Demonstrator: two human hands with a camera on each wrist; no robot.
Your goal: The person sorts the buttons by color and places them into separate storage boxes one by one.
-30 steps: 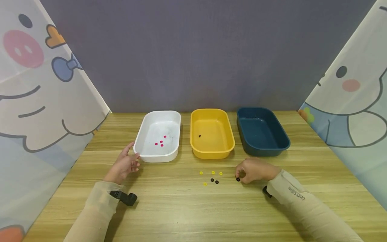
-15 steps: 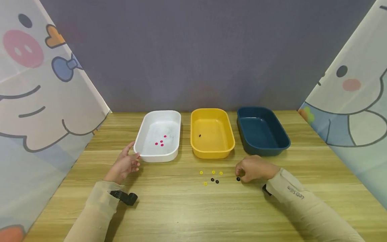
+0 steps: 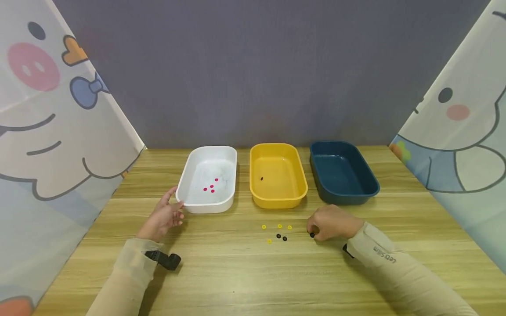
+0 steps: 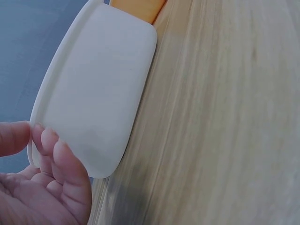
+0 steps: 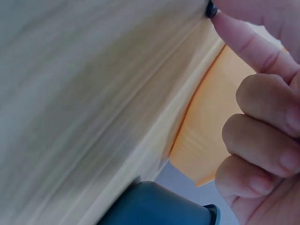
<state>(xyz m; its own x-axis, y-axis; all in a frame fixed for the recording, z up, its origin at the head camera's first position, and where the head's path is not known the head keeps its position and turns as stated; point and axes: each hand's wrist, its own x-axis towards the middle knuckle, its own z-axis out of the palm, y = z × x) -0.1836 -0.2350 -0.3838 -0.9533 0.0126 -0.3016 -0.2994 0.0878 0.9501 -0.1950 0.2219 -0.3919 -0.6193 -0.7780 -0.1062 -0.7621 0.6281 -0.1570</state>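
My left hand (image 3: 163,218) holds the near left corner of a white tray (image 3: 207,208); the thumb meets the rim and the bent fingers lie against the outside wall in the left wrist view. Several pink buttons (image 3: 211,186) lie in that tray. Right of centre, my right hand (image 3: 332,223) pinches a black button (image 3: 312,235) at the tabletop between thumb and index finger, its other fingers curled. Left of it on the table lie two black buttons (image 3: 278,236) and several yellow buttons (image 3: 280,226). A small dark piece (image 3: 262,178) rests inside the yellow tray (image 3: 278,203).
A dark blue tray (image 3: 344,199) stands right of the yellow one, behind my right hand. All three trays are in a row near the back of the wooden table (image 3: 237,272). A grey wall (image 3: 261,74) rises behind, with printed cloths at both sides.
The head view has shifted very slightly. Both hands stay about where they were, the left at the white tray and the right at the black button.
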